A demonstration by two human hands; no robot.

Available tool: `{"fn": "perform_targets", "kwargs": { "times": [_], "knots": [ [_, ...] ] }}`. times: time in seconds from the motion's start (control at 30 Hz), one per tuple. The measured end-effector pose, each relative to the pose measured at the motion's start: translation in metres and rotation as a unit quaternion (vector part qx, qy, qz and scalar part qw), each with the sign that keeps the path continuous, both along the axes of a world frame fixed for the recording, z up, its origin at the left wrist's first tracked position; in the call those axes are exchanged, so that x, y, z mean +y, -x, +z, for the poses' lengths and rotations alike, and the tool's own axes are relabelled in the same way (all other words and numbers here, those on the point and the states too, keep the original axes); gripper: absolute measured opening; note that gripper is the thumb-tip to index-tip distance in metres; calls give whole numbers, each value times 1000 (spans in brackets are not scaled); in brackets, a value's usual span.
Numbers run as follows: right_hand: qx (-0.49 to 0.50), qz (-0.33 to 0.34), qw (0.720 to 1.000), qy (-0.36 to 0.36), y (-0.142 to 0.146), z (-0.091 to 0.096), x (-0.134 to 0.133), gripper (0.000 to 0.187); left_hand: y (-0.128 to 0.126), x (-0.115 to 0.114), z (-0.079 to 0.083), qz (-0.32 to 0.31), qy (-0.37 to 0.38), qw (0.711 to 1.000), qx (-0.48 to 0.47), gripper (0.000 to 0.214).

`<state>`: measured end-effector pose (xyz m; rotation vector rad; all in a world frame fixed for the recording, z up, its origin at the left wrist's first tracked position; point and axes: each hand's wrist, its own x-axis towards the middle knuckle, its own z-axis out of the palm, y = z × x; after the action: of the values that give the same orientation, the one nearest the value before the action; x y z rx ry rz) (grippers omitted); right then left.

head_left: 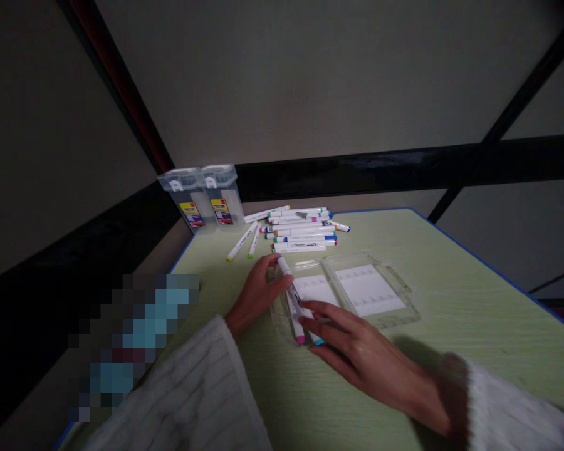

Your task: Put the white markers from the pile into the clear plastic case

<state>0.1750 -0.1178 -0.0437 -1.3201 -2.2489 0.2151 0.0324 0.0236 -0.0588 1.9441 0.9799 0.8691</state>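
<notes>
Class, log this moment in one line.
Left hand: holding white marker; right hand: at marker; clear case: open on table; marker pile: beyond case

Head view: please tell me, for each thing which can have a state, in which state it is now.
Clear case: open, lying on the table.
White sheets: one inside each case half.
Held marker: gripped near its far end by the left hand, right hand touching it.
Marker pile: lying loose on the table.
Plastic boxes: upright, lids on.

The pale green, blue-edged worktop [470,313] carries two lidded containers [222,203], a pile of markers [303,231] and an open transparent case [339,293].
</notes>
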Motion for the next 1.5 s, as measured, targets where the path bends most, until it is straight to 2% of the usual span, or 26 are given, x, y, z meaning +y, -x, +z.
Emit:
{"fn": "perform_targets", "kwargs": {
  "times": [0.23, 0.87, 1.5],
  "knots": [
    [-2, 1, 1000, 17, 0, 0, 0, 31, 1, 1, -1, -25, -26, 999, 38, 45],
    [46, 3, 998, 48, 0, -2, 1, 30, -1, 3, -3, -42, -79, 991, 100, 50],
    [79, 2, 995, 58, 0, -3, 2, 32, 1, 5, -7, -63, -38, 995, 73, 57]
  ]
}}
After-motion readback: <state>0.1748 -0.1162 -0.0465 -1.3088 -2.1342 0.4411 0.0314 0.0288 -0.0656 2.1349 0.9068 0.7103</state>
